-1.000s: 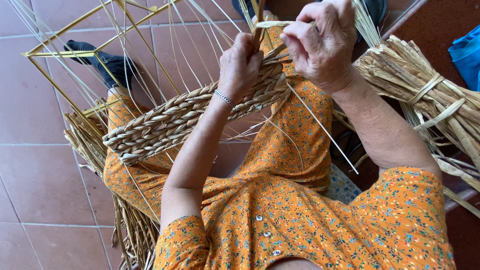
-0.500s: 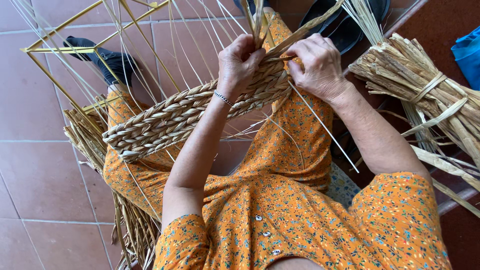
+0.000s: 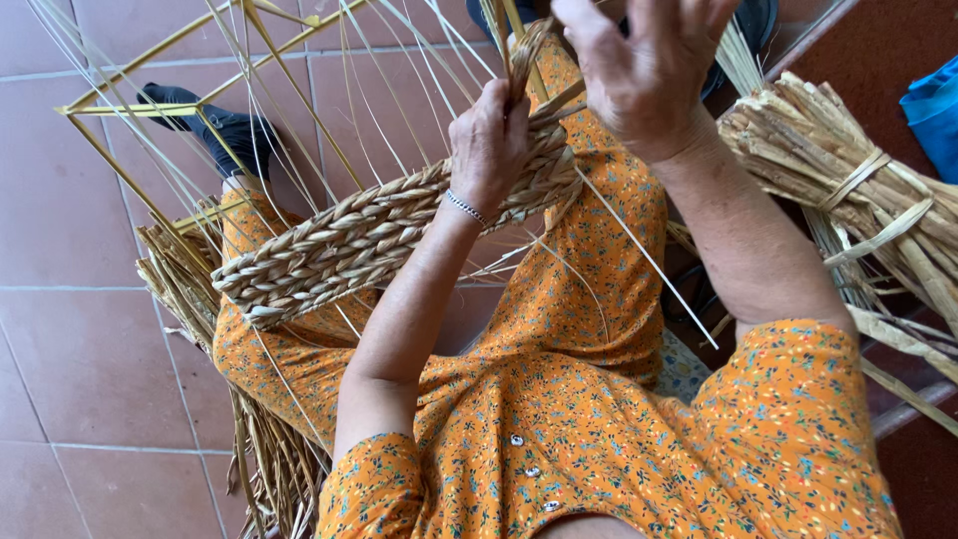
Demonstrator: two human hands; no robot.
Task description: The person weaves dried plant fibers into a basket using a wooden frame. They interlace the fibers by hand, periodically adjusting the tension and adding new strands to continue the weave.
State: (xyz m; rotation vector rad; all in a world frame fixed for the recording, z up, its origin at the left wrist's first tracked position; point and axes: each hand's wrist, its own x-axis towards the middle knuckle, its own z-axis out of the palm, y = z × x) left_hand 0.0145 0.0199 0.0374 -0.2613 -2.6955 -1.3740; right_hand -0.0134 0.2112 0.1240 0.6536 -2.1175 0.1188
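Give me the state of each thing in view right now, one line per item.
Left hand: closed in a grip on a twisted fibre strand at the woven band's end.
Right hand: raised above the weave, fingers curled; contents unclear.
Woven band: partly woven, lying across the lap.
Yellow frame: bare thin uprights above the band.
Straw bundle: tied with a strip.

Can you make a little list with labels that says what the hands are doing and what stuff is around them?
Left hand: left hand grips a twisted straw strand at the woven band's edge
Right hand: right hand raised above the weave, fingers curled; what it holds is unclear
Work piece: woven straw band on a yellow wire frame
Lap: orange flowered dress
Right side: tied straw bundle
Floor: reddish tile floor, loose straw
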